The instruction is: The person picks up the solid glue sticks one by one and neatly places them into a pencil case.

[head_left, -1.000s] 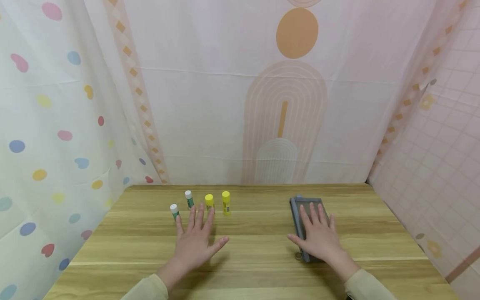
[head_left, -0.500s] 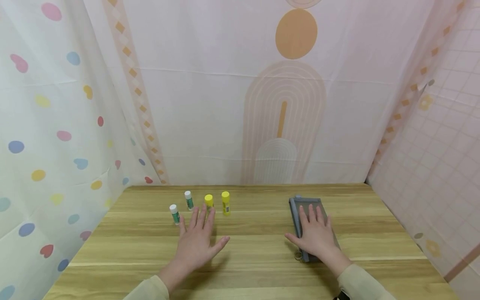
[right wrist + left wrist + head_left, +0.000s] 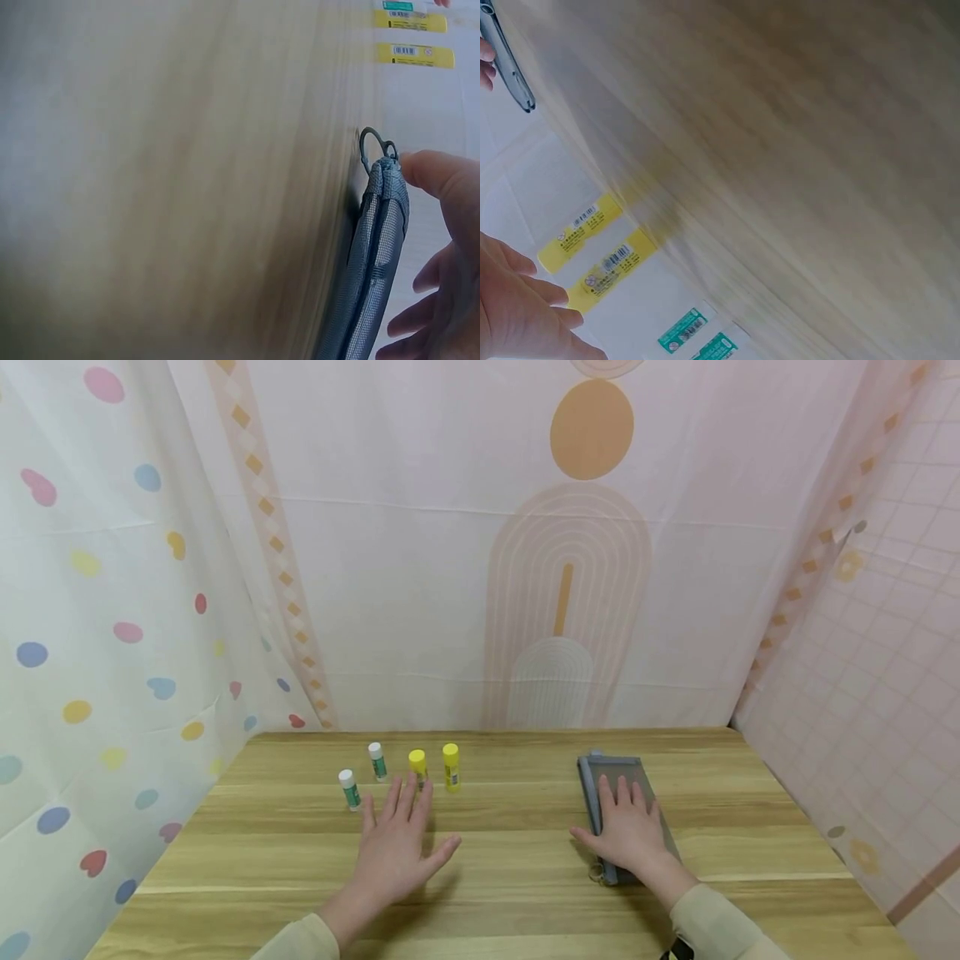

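Observation:
Two yellow glue sticks stand upright left of the table's middle, one farther right (image 3: 452, 767) and one partly behind my left fingertips (image 3: 417, 760). Beside them stand two green-labelled glue sticks with white caps, a back one (image 3: 378, 762) and a front one (image 3: 349, 790). My left hand (image 3: 393, 852), fingers spread and straight, hovers palm down just in front of them and holds nothing. On the right lies a grey mesh zipper pouch (image 3: 375, 255) with a ring on its zipper end. My right hand (image 3: 633, 837) is spread over the pouch, covering its middle, with no grip on it.
The wooden table (image 3: 517, 827) runs back to a patterned curtain (image 3: 420, 610). A dotted curtain (image 3: 97, 760) hangs along the left side and a checked one (image 3: 885, 710) along the right.
My left hand has drawn back slightly toward me, so the front green-labelled glue stick shows more fully. My right hand has shifted a little to the left over the pouch.

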Tool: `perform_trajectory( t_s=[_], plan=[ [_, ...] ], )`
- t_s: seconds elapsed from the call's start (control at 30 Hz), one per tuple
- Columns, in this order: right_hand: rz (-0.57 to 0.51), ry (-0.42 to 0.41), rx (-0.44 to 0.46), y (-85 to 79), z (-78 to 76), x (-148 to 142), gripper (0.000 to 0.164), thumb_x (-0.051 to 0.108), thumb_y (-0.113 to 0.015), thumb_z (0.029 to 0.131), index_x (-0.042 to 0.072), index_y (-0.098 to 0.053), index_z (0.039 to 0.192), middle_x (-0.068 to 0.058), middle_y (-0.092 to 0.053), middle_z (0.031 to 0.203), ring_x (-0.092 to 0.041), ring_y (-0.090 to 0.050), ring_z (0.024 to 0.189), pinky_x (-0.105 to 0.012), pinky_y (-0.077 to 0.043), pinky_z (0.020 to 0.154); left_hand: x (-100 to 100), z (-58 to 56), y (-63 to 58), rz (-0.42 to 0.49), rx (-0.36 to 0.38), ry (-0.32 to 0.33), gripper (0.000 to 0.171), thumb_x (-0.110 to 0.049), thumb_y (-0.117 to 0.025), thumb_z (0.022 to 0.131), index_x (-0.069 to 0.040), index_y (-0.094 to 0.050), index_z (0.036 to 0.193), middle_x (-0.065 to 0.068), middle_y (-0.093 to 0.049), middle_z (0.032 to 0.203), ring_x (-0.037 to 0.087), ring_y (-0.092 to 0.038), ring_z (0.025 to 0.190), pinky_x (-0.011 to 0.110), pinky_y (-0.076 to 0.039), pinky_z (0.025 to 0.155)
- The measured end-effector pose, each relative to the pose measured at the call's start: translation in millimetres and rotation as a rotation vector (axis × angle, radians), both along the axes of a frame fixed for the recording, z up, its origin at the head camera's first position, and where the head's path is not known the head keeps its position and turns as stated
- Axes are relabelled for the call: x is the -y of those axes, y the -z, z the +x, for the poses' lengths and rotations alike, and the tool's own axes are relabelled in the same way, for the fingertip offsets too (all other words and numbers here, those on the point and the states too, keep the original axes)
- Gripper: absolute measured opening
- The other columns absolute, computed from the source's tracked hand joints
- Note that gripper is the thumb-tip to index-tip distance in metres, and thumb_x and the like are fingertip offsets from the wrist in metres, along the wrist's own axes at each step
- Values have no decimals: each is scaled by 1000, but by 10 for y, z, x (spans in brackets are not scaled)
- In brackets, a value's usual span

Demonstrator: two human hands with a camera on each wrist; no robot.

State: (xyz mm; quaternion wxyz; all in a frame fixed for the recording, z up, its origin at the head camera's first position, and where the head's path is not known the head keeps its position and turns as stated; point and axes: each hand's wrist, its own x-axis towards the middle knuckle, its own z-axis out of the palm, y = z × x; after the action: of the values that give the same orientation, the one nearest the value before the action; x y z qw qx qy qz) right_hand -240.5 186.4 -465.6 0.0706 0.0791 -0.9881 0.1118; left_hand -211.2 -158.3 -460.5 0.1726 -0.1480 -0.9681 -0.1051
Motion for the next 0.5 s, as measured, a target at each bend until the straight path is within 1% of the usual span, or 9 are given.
perform_trajectory(
  t_s=[0.23,0.5],
  plan=[
    [7,17,29,15,-15,10,92,54,-70,84,-6,-39,147,-40,-38,141,-60,-33,130,-80,-30,95,-5,8,3,4,-9,6,89,-64,-59,89,-3,-39,150,23,-30,156,42,-19,146,75,-8,109],
    [10,29,52,2,-17,29,87,47,-72,85,-7,-40,145,-41,-38,140,-60,-34,129,-81,-31,92,-2,12,11,14,-7,9,88,-63,-60,89,-3,-39,150,23,-29,156,42,-19,146,74,-6,109]
  ],
)
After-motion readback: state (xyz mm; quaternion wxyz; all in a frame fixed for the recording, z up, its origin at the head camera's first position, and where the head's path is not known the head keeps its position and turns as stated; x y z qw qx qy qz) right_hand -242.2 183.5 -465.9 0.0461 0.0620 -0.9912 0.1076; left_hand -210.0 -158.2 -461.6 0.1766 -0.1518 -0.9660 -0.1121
